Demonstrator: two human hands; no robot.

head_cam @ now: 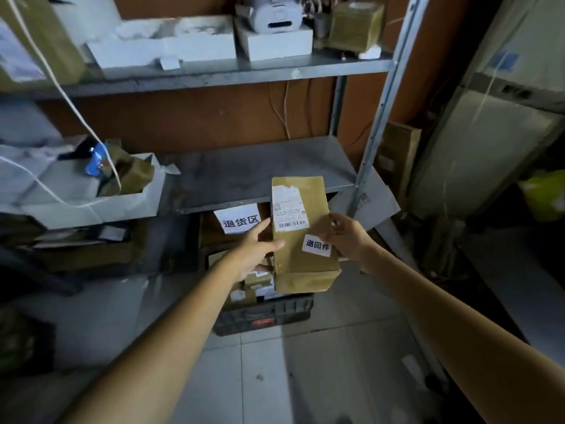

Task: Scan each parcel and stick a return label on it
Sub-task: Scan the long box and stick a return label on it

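**One parcel (301, 237), labelled and held aloft**

We hold the brown parcel upright in the air before the metal shelf (260, 169), above a black crate (266, 316); our left hand (260, 249) grips its left edge, thumb across the front, fingers (262, 225) behind; our right hand (345, 237) pinches the right edge with curled fingers, beside the white return label (318, 245).

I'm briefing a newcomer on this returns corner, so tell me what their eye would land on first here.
The brown parcel, held up mid-frame between the left hand and right hand, grabs attention first, with a white return label stuck on its front beside the right hand's fingers. Just behind it, a white sign hangs on the edge of the shelf, above a black crate of parcels on the floor.
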